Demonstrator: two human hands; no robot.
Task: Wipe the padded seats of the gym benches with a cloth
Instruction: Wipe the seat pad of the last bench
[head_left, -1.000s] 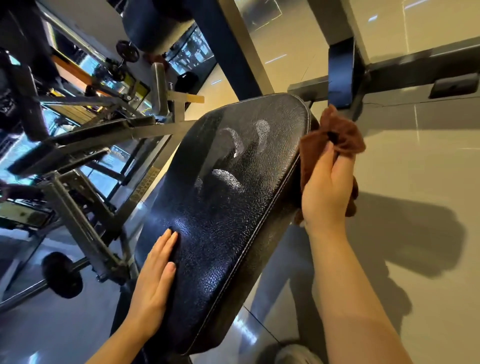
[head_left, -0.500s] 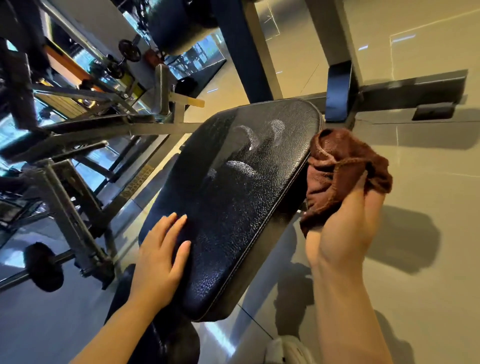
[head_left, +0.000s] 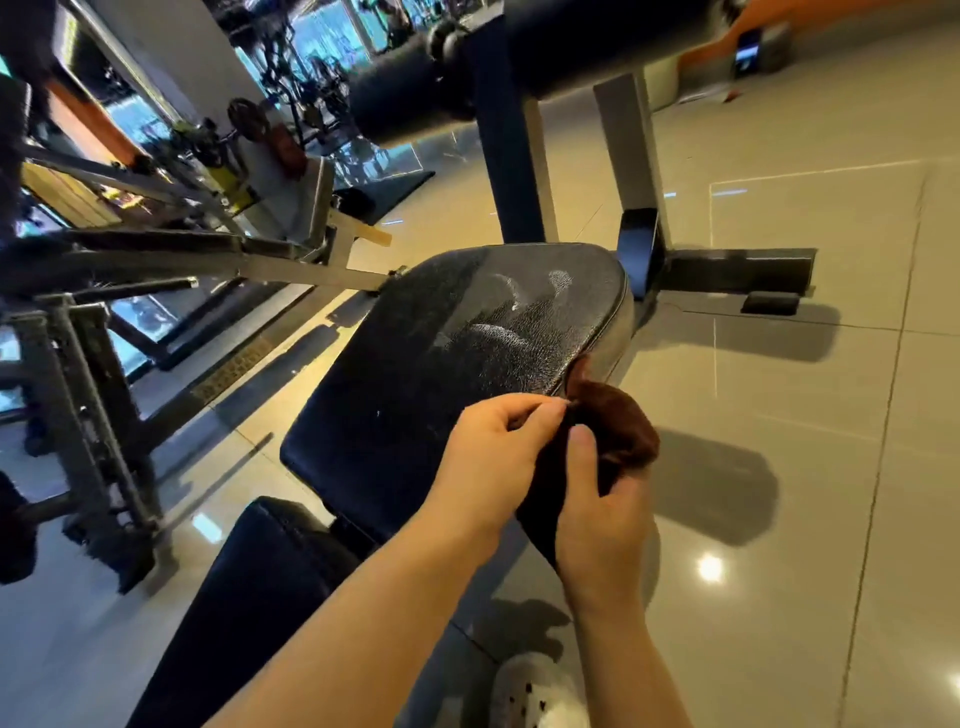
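Fingers (head_left: 540, 415) of the left hand (head_left: 493, 457) pinch the upper edge of the brown cloth (head_left: 618, 431), while the right hand (head_left: 602, 514) curls round its lower bulk, thumb pressed on top. Both hands grasp the cloth at once, just off the near right edge of the black padded seat (head_left: 447, 364); one corner of the cloth touches or overlaps that edge.

The cloth looks soft, light and limp: it bunches into folds and sags below the right hand. It will likely not slip, but a loose wad wipes poorly. Folding it flat and holding it under a spread palm should give a broader contact. Taking it by an edge, as the left hand does, suits reshaping and not rubbing.

The seat is firm, with a crackled, slightly glossy skin and pale smears toward its far end. It is fixed to a frame, so it should not shift under pressure. A second dark pad (head_left: 260, 582) lies nearer, lower left. A light shoe (head_left: 535, 691) shows on the tiled floor (head_left: 805, 467).
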